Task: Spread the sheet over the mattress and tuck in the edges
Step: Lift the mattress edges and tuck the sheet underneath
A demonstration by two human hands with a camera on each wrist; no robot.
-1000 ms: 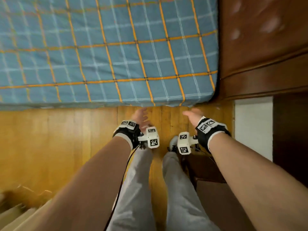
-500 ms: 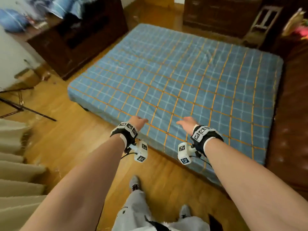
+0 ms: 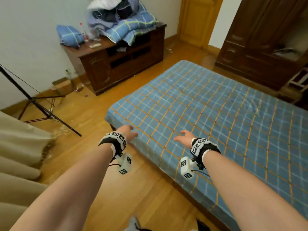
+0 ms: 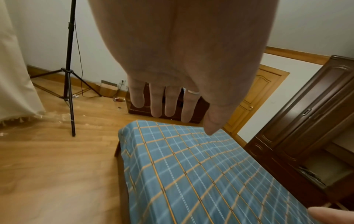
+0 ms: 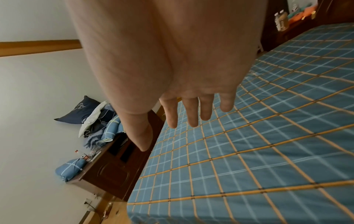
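A blue sheet [image 3: 208, 117] with orange and white check lines lies flat over the whole mattress, its edges drawn down round the sides. The same sheet [image 4: 191, 166] fills the lower part of the left wrist view and the sheet [image 5: 258, 144] the right half of the right wrist view. My left hand [image 3: 129, 132] hovers over the near left corner, fingers [image 4: 157, 103] straight and apart, holding nothing. My right hand [image 3: 184, 137] hovers above the near edge, fingers [image 5: 191, 112] straight, also empty. Neither hand touches the sheet.
A dark wooden cabinet [image 3: 123, 62] stands left of the bed with a heap of blue bedding [image 3: 121, 22] and a pillow [image 3: 70, 36] on it. A black tripod [image 3: 40, 105] and a beige curtain [image 3: 18, 155] are at left. A dark wardrobe [image 3: 263, 39] stands behind.
I have risen from low at the mattress's edge to standing. The view swung left across the bed. Both hands came up from the sheet's lower edge and now hover open.
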